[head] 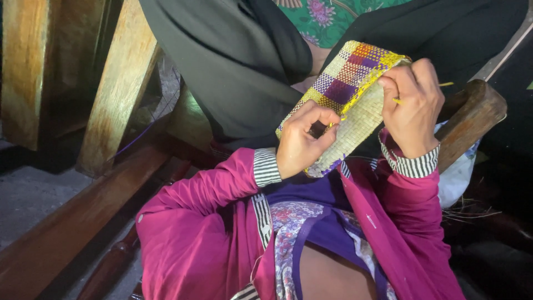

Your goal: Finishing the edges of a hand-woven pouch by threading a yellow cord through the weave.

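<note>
A woven pouch [350, 91] in a purple, yellow and orange check, pale straw on its inner side, is held up in front of me. My left hand [300, 139] pinches its lower edge between thumb and fingers. My right hand [413, 105] grips its upper right edge and also holds a thin yellow strand [444, 85] that sticks out to the right. Both arms wear magenta sleeves with striped cuffs.
Another person in a dark garment [233, 61] and green floral cloth sits just behind the pouch. A wooden post [119, 83] leans at the left, a wooden beam [72, 222] runs along the floor, and a wooden block [472, 111] stands at the right.
</note>
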